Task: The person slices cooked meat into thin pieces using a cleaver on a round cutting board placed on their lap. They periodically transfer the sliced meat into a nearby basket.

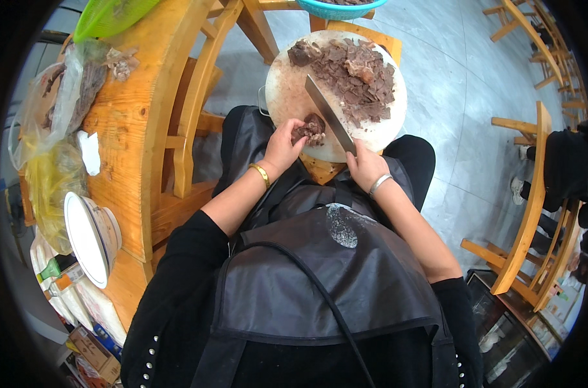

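Observation:
A round white cutting board [286, 92] rests on a wooden stool between my knees. My left hand [285, 145] holds a chunk of dark cooked meat [313, 128] against the board's near left part. In my right hand [366, 165] is the handle of a cleaver [330, 114], its blade pointing away and to the left, just right of the chunk. A pile of sliced dark meat [366, 87] covers the board's right side, with a fatty piece on top. Another uncut chunk [301, 53] lies at the board's far left edge.
On the wooden table [124, 169] at left are a green basket [104, 19], plastic bags of meat [71, 92], a yellow bag [51, 184] and a white bowl [92, 237]. A blue basket [342, 9] stands beyond the board. Wooden chairs [531, 194] and a person's legs [555, 228] are at right.

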`<act>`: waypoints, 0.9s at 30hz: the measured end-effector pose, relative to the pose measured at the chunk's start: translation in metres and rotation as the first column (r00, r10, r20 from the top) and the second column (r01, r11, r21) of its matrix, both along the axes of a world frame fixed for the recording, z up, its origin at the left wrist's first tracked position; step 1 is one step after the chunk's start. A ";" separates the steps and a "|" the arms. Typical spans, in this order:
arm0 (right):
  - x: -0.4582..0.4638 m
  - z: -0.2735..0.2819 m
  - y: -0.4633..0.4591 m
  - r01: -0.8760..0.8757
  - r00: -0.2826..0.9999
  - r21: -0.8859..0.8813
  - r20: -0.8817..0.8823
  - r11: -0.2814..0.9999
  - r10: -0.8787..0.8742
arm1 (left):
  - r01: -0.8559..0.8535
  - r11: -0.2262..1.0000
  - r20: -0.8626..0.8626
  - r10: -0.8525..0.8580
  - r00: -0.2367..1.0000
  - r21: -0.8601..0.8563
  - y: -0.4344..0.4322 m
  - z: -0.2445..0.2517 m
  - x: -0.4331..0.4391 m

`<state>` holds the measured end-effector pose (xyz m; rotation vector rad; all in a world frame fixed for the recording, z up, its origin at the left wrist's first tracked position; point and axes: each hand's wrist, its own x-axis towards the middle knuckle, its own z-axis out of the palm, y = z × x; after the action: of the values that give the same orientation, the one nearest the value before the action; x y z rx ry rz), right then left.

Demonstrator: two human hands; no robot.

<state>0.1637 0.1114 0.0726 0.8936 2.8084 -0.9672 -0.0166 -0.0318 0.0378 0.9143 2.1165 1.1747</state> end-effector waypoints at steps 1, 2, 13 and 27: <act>0.002 0.001 0.001 0.015 1.000 -0.012 -0.011 1.000 -0.015 | 0.035 0.999 -0.115 -0.033 0.993 0.013 0.001 -0.002 0.000; 0.003 0.002 0.003 0.009 0.999 -0.018 0.040 1.000 -0.009 | 0.072 0.997 -0.229 -0.065 0.971 0.022 0.001 -0.006 -0.001; 0.004 -0.002 0.010 0.028 0.998 -0.018 0.063 0.999 -0.026 | 0.111 0.987 -0.435 -0.048 0.899 0.119 0.019 0.015 -0.009; -0.002 0.010 0.010 -0.013 0.997 0.040 0.075 0.999 0.010 | 0.029 0.945 -0.130 0.014 0.991 0.326 0.022 -0.002 -0.010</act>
<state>0.1618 0.1212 0.0825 0.8975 2.7767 -0.8605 -0.0265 -0.0103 0.0353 1.1737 2.0492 1.5309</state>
